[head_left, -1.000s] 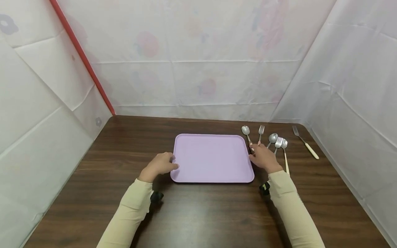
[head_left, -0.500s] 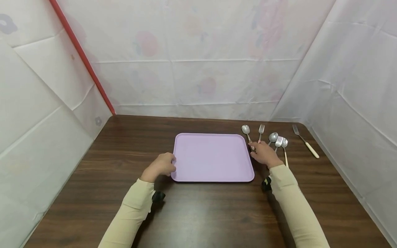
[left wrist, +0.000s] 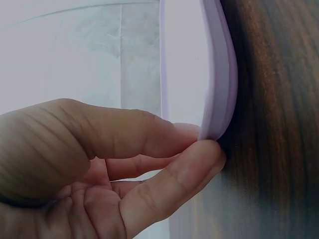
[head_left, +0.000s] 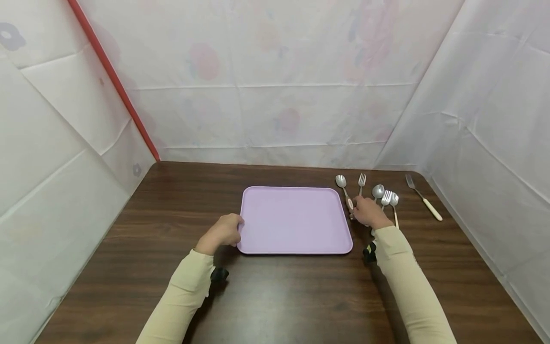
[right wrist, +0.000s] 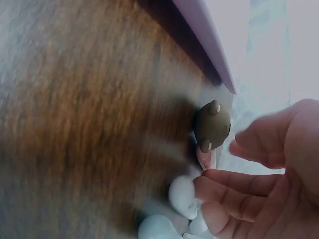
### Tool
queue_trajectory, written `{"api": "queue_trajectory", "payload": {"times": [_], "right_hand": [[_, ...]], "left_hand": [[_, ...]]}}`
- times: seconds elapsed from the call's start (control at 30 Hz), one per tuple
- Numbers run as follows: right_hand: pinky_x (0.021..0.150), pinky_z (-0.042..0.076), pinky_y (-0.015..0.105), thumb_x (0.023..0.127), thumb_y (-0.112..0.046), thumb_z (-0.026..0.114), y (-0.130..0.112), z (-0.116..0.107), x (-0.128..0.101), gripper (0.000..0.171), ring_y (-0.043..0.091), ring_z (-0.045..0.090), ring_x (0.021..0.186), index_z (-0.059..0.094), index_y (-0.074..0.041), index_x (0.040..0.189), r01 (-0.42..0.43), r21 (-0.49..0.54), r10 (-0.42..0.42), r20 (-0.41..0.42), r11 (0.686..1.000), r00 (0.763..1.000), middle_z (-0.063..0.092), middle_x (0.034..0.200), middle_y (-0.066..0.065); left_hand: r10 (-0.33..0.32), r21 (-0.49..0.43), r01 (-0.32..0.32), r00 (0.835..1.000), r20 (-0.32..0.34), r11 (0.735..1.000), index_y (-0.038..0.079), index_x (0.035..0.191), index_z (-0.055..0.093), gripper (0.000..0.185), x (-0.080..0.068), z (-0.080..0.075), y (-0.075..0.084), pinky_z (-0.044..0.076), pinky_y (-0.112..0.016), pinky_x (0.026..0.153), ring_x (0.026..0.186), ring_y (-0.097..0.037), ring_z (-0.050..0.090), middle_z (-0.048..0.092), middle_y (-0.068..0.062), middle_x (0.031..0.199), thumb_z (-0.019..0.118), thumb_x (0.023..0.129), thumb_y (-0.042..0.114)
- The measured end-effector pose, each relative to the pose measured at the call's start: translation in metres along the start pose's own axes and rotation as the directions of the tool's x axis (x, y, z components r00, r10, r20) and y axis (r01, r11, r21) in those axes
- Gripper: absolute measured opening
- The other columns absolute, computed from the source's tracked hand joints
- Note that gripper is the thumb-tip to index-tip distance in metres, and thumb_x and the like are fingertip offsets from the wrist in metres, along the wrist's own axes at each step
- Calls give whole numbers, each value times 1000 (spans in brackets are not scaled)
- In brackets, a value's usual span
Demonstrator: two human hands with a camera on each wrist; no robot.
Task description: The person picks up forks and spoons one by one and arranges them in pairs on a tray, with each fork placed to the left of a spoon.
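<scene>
A lilac rectangular tray (head_left: 296, 220) lies flat on the table. At its left side my left hand (head_left: 223, 231) pinches the rim near the front corner, with the thumb (left wrist: 149, 137) on the inner side and the index finger (left wrist: 174, 184) against the outside. Beyond the tray's right side, my right hand (head_left: 370, 212) hovers low over cutlery handles, fingers spread and thumb apart. A spoon (head_left: 341, 181) lies just left of it, its brown, eared handle end (right wrist: 213, 124) close to the thumb and fingertips. Beyond the fingers a fork (head_left: 362, 180) shows its tines; my hand hides its handle.
Right of the fork lie another spoon (head_left: 378, 191), a fork (head_left: 386, 197) and a spoon (head_left: 394, 198), close together. Farther right is a cream-handled fork (head_left: 429, 209). White sheeting (head_left: 266, 114) hangs behind the dark wooden table (head_left: 275, 296).
My left fingers have closed in on the tray's rim. The right hand has shifted slightly right, uncovering more of the brown-handled spoon. The tray has stayed in place.
</scene>
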State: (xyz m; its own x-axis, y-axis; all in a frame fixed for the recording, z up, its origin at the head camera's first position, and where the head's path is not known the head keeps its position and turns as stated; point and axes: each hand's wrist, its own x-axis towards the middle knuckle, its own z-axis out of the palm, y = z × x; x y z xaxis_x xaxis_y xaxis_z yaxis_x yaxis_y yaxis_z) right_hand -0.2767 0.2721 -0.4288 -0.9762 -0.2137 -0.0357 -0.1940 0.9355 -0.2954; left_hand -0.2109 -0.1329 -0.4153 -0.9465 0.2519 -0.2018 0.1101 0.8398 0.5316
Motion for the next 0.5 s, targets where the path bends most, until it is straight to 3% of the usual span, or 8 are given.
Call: {"api": "queue_trajectory", "payload": {"times": [0.2,0.5], "right_hand": [[74,50,52,84,1,47,4,2,1,23,43,58,87,62,9,97,41,-48,-41,1,998,999,62,89,25],[64,49,47,79,-1,53,10,-1,0,13,34,56,72,61,8,80,-35,-70,34,-5,997,999,60,79,21]], "left_hand": [[-8,-17,9,1000,13,1000,-10,111,58,47,-1,2,0,53,-26,48,70,-24,57,60,-21,100,61,64,-12],[8,-7,-8,1000,-1,1000,-11,112,57,49,1,2,0,54,-26,49,76,-26,57,59,-23,105,63,63,-12]]}}
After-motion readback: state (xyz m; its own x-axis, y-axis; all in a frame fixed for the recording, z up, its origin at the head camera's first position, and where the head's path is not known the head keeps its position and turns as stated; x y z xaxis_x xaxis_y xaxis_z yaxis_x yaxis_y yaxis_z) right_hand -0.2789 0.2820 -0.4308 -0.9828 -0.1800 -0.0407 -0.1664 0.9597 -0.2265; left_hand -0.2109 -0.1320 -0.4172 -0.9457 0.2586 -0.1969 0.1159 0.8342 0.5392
